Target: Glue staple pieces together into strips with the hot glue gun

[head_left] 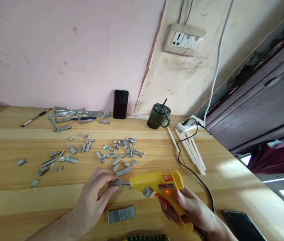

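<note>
In my right hand point(192, 207) is a yellow hot glue gun point(149, 182), gripped by its handle, with an orange light lit on its side. My left hand point(95, 195) pinches a small block of staples point(115, 182) between thumb and fingers. The glue gun's nozzle point(125, 183) points left and meets that block, or nearly so; I cannot tell if they touch. Below lies a flat row of joined staple strips point(121, 214). Many loose staple pieces point(117, 161) are scattered over the wooden table point(44, 207) beyond my hands.
Structures built of staples point(81, 115) lie at the back near a pen point(36, 117). A phone point(121, 104) leans on the wall beside a green mug point(158, 115). White glue sticks point(192, 152), a power strip point(189, 124), a black cord point(202, 182) and another phone point(243, 226) are at right.
</note>
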Tool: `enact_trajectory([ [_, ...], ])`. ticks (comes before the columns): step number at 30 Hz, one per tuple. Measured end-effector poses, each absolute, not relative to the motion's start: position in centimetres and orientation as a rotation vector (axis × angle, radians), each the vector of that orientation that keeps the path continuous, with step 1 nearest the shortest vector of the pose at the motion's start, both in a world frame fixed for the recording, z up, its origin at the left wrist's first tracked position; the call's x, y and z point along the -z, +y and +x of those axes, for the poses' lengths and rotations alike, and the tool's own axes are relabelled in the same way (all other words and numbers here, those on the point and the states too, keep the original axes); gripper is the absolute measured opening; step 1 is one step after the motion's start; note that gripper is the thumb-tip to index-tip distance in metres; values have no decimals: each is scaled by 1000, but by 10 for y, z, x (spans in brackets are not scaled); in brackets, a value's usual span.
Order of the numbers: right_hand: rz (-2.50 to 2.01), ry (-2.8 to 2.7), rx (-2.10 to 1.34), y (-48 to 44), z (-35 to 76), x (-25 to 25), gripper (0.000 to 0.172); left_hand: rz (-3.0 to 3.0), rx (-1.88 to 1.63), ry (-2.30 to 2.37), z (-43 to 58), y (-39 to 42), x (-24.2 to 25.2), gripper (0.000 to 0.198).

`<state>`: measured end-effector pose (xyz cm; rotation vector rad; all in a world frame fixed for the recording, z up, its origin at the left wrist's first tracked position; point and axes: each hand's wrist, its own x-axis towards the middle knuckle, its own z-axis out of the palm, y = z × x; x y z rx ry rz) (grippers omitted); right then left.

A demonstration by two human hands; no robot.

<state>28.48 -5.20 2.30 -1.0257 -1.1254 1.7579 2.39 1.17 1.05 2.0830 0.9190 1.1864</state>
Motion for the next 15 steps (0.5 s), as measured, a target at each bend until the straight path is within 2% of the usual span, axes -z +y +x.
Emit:
enact_trajectory([
  [15,-1054,-1144,-1759,-51,285,-28,58,2083,-1208,934,25,12,-13,13],
])
